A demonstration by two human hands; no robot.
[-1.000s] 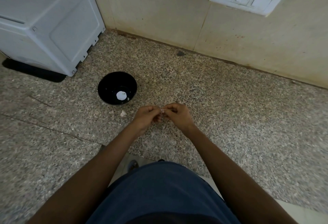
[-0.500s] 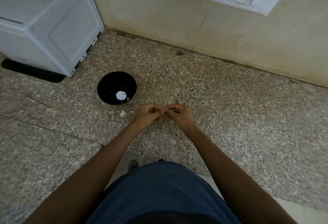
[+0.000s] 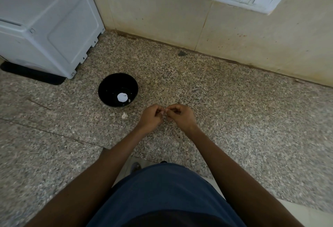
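both hands meet over the speckled bench (image 3: 234,109), fingers curled and fingertips pinching one small pale piece, probably a garlic clove (image 3: 164,112), between them. the left hand (image 3: 150,117) takes it from nine o'clock and the right hand (image 3: 181,117) from three o'clock. the piece is too small and too covered to tell its long axis. the black bowl (image 3: 115,82), with a white peeled piece (image 3: 122,97) inside, lies at about ten o'clock from the hands, so the left hand is nearer for a drop. a loose clove (image 3: 124,115) lies on the bench at the bowl's six o'clock, just apart from it. against a second ago, hands, bowl and loose clove have barely shifted, and less of the pale piece shows between the fingertips.
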